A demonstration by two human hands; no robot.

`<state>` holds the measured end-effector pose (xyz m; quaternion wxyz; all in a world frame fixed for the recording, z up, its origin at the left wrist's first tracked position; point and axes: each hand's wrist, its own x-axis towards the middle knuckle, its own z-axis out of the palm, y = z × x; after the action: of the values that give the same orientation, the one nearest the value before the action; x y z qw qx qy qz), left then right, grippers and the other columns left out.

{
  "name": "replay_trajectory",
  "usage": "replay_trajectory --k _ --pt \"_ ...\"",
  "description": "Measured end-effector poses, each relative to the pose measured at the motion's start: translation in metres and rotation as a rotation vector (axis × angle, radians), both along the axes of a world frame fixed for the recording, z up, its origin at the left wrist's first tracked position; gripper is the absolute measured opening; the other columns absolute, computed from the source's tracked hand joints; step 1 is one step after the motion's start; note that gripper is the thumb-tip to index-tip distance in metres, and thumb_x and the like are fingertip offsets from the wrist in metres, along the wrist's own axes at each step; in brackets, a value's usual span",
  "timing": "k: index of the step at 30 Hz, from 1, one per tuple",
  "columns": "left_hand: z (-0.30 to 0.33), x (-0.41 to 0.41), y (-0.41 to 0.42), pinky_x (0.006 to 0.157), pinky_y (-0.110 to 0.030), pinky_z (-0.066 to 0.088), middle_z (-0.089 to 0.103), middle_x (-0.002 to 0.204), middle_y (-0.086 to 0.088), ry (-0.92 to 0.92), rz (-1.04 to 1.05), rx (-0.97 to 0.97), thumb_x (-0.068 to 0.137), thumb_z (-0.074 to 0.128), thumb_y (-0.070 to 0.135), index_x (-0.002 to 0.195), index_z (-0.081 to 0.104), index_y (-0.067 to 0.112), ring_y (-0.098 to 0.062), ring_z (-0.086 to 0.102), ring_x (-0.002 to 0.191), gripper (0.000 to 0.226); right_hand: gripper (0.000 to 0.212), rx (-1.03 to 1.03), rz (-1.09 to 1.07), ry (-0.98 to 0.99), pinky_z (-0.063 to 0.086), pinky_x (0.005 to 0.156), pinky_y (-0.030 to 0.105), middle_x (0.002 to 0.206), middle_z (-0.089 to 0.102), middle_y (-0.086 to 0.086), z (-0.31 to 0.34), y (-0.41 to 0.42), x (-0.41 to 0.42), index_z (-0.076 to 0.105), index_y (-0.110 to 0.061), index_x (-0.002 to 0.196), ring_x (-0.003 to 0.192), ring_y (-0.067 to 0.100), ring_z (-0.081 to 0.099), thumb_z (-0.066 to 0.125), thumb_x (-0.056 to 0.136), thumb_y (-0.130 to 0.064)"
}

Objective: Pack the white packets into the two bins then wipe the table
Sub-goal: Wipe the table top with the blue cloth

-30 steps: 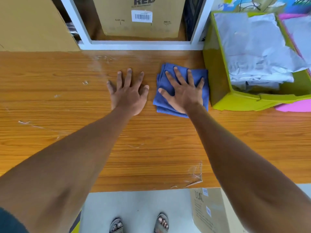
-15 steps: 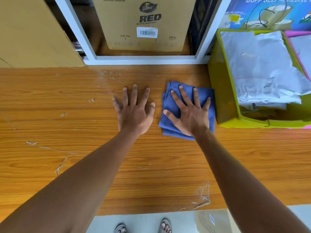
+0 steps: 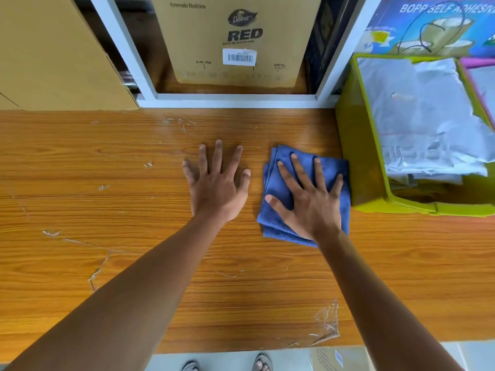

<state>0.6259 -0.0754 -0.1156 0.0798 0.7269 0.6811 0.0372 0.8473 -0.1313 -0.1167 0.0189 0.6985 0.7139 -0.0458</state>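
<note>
Stockroom or packing area, wooden table [image 3: 134, 263] against white shelving [image 3: 230, 100], branded cardboard carton [image 3: 235, 41], adhesive-tape box [image 3: 434, 25], bin [image 3: 359, 162] of white packets [image 3: 417, 116]

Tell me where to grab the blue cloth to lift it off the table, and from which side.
Pinch the blue cloth at its left edge, coming from the left. It lies folded flat under the right hand, and its stacked layers show along that side. The green bin crowds its right edge.

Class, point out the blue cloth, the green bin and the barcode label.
blue cloth [image 3: 278, 218]: head view, bare left part beside the thumb.
green bin [image 3: 359, 156]: head view, outer left wall.
barcode label [image 3: 239, 57]: head view, its middle.
</note>
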Motion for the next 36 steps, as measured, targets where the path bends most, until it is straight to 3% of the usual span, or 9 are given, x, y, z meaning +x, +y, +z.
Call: replay_trajectory --k 8,13,16,20,24,31,36 --pt "-0.003 0.001 0.0 0.124 -0.07 -0.004 -0.009 0.178 0.005 -0.008 0.008 0.006 0.105 0.001 0.067 0.164 -0.001 0.052 -0.031 -0.013 0.163 0.062 0.09 -0.087 -0.036 0.027 0.0 0.115 0.083 0.173 -0.017 -0.022 0.011 0.134 0.011 -0.01 -0.052 0.163 0.161 0.032 -0.015 0.001 0.084 -0.096" --pt "-0.001 0.002 0.0 0.124 -0.07 -0.005 -0.012 0.177 0.006 -0.007 0.014 -0.008 0.104 -0.001 0.067 0.164 -0.004 0.052 -0.03 -0.016 0.162 0.062 0.092 -0.095 0.013 0.021 -0.001 0.117 0.082 0.174 -0.012 -0.02 0.015 0.137 0.013 -0.006 -0.052 0.164 0.162 0.033 -0.013 0.004 0.084 -0.097" --pt "0.001 0.001 0.0 0.124 -0.07 -0.004 -0.013 0.177 0.006 -0.005 0.014 -0.007 0.104 -0.001 0.067 0.164 -0.004 0.052 -0.03 -0.016 0.162 0.061 0.089 0.009 -0.035 0.045 -0.005 0.121 0.077 0.176 -0.001 -0.015 0.015 0.123 0.009 0.005 -0.048 0.166 0.162 0.038 -0.007 0.005 0.089 -0.093" --pt "0.0 0.002 0.0 0.124 -0.069 -0.004 -0.012 0.177 0.006 -0.004 0.016 -0.007 0.105 -0.001 0.068 0.164 -0.004 0.053 -0.03 -0.016 0.162 0.061 0.099 0.049 -0.269 0.082 0.001 0.128 0.064 0.177 0.009 0.002 0.011 0.118 0.004 0.011 -0.027 0.169 0.162 0.04 0.002 0.008 0.092 -0.089" --pt "-0.001 0.001 0.001 0.125 -0.069 -0.003 -0.008 0.178 0.005 0.003 0.017 0.009 0.105 0.001 0.067 0.164 -0.001 0.051 -0.03 -0.013 0.163 0.061 0.102 0.041 -0.237 0.085 0.002 0.129 0.059 0.177 0.009 0.007 0.009 0.138 0.004 0.011 -0.02 0.169 0.161 0.04 0.003 0.012 0.092 -0.088" --pt "0.001 0.001 0.0 0.125 -0.07 -0.001 -0.008 0.178 0.005 0.001 0.015 0.007 0.106 0.001 0.065 0.165 -0.002 0.051 -0.03 -0.013 0.163 0.06 0.093 0.083 -0.004 0.155 0.011 0.13 0.055 0.176 0.008 0.005 0.008 0.112 -0.006 0.028 -0.032 0.166 0.16 0.04 0.01 0.022 0.093 -0.088" --pt "0.002 0.002 -0.001 0.125 -0.069 -0.002 -0.008 0.178 0.006 -0.011 0.017 0.013 0.105 0.001 0.066 0.164 -0.003 0.051 -0.029 -0.013 0.163 0.061 0.085 0.07 -0.274 0.226 0.029 0.125 0.057 0.17 0.009 0.011 0.019 0.138 0.004 0.032 -0.043 0.161 0.155 0.049 0.019 0.035 0.09 -0.089"
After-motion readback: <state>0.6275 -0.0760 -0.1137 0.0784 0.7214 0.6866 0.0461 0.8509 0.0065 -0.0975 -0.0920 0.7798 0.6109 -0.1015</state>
